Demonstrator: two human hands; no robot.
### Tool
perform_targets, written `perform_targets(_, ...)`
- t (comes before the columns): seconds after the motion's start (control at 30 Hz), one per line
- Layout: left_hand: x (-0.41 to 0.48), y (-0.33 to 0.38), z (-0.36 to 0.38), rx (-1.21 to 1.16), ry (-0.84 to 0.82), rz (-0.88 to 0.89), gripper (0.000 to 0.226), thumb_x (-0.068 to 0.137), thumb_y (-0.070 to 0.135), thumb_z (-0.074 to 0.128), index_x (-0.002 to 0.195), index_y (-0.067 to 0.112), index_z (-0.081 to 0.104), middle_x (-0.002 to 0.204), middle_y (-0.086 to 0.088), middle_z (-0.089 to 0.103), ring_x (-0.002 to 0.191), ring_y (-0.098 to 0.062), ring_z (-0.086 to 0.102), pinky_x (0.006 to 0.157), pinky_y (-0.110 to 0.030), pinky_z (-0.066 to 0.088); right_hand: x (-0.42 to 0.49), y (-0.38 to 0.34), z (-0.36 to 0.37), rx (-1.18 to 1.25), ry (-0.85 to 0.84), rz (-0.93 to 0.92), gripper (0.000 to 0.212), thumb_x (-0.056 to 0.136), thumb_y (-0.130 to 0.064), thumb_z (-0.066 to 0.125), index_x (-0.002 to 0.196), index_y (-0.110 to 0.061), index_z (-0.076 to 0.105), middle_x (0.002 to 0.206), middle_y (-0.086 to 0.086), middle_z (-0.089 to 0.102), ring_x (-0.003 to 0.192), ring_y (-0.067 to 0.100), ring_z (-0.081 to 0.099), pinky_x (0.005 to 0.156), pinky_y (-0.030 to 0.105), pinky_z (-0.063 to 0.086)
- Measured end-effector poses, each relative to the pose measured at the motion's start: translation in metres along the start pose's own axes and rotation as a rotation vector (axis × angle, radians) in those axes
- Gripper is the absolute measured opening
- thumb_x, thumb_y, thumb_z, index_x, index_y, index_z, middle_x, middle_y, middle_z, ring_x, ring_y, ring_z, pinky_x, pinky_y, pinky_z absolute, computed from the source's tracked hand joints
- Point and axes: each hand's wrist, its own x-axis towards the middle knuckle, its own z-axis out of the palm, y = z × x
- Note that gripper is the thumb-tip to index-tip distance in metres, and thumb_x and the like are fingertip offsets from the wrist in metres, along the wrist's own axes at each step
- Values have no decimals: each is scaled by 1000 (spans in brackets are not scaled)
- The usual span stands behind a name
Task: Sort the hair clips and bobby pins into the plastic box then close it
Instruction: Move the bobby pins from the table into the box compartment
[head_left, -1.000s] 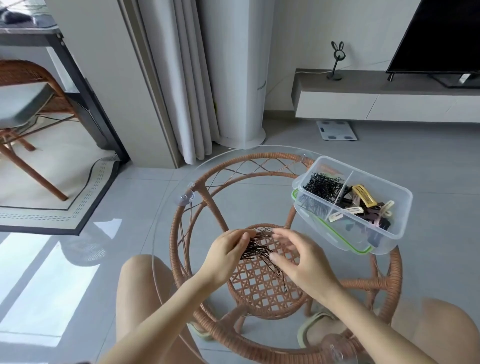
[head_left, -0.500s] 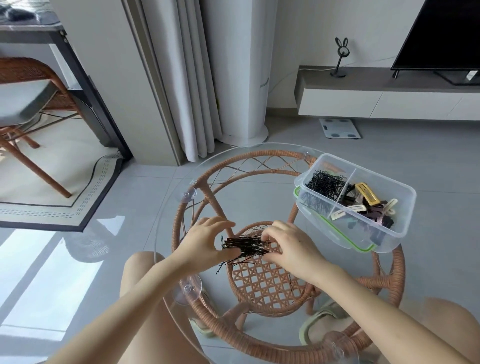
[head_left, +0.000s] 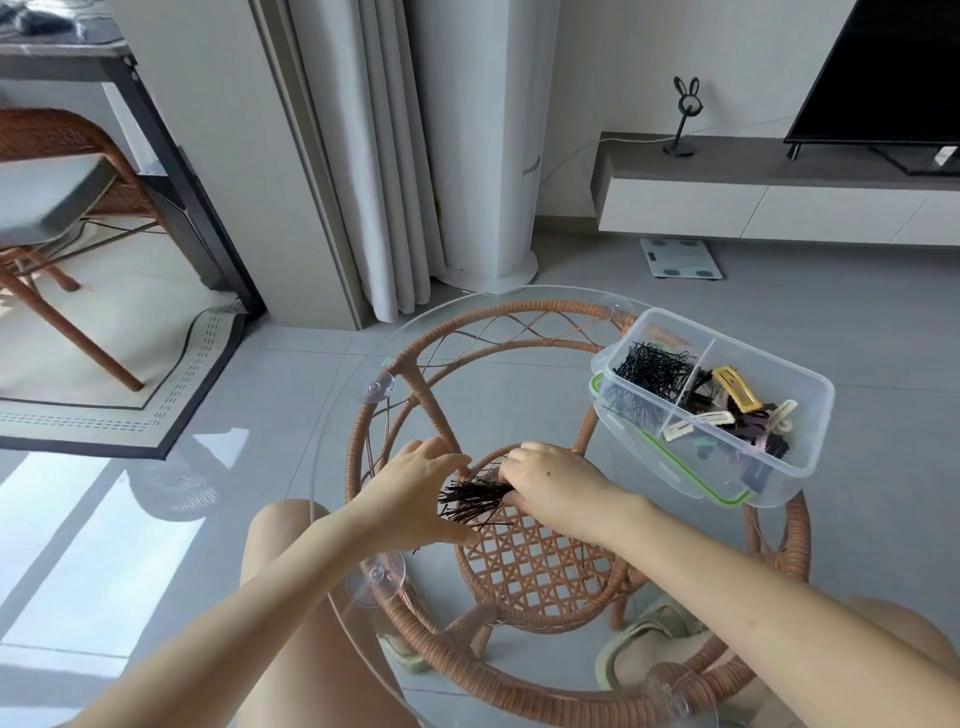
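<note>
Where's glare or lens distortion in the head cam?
Head view: sunlight glare on the floor at lower left and faint reflections on the glass tabletop; wide-angle bending of the curtain and TV; bobby pins and box stay sharp.

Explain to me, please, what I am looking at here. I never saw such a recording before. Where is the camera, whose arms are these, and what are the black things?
The camera sits on a person's head and looks forward and down, so the two bare arms are that person's own. There is no machine.

Before them stands a round glass table on a rattan frame. The left hand and the right hand gather a bundle of black bobby pins between them on the glass.

At the right stands a clear plastic box, open, with a divider. The left compartment holds more bobby pins, the right one coloured hair clips. A lid with a green rim appears to lie under the box.
</note>
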Motion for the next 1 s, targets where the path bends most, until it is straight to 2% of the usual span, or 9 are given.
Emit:
perform_targets(0.17,-4,-1,-1,-60,59,-48,84,68,58,69,139,26,37,136,3,40,126,-16,37,107,-30,37,-9,4,-5,150,65,20,20,94,-20,49,102,-5,60,105,8,61,103,20,51,91,30,41)
perform_targets(0.3,-7,-1,-1,-89,92,-107,83,68,60,67,138,29,36,135,3,41,125,-15,38,104,-29,36,-23,7,-20,230,173,34,21,93,-20,52,99,-4,63,92,5,61,88,16,51,78,21,36)
perform_targets(0.43,-3,7,0,-53,82,-88,81,69,60,67,137,26,39,136,4,42,126,-15,37,105,-30,36,-37,12,-41,325,256,128,14,89,-20,58,92,-8,65,68,-17,44,63,-3,42,65,8,36)
perform_targets(0.53,3,16,2,-8,71,-44,76,71,58,66,135,24,43,131,4,45,121,-15,39,102,-30,39,-45,19,-57,421,311,196,11,86,-22,63,88,-13,67,67,-14,52,59,1,47,58,12,38)
perform_targets(0.67,14,26,5,28,61,44,54,80,46,64,124,17,53,123,0,51,112,-18,47,97,-30,44,-54,38,-78,560,460,307,3,84,-18,66,83,-15,67,74,-5,66,65,6,59,60,16,46)
perform_targets(0.73,17,30,3,56,42,63,43,86,39,60,120,13,55,119,-3,54,109,-20,50,95,-31,46,-57,52,-90,587,534,380,6,84,-16,66,82,-11,68,76,2,70,68,12,62,67,24,49)
perform_targets(0.83,22,36,1,149,17,82,29,94,24,50,119,10,54,116,-6,55,107,-21,52,93,-30,47,-56,80,-99,602,600,557,14,82,-12,67,80,2,68,73,10,68,62,16,56,67,30,47)
perform_targets(0.9,25,39,1,203,-8,85,25,96,12,44,118,8,54,115,-8,56,106,-22,54,94,-30,47,-49,101,-98,654,574,731,20,81,-11,69,72,7,65,63,15,59,55,19,46,60,34,40)
perform_targets(1.0,29,46,0,235,-52,80,27,95,2,40,116,4,56,115,-10,59,105,-24,58,95,-30,49,-30,123,-95,697,471,961,31,75,-4,69,52,-6,49,48,9,43,44,17,38,46,25,32)
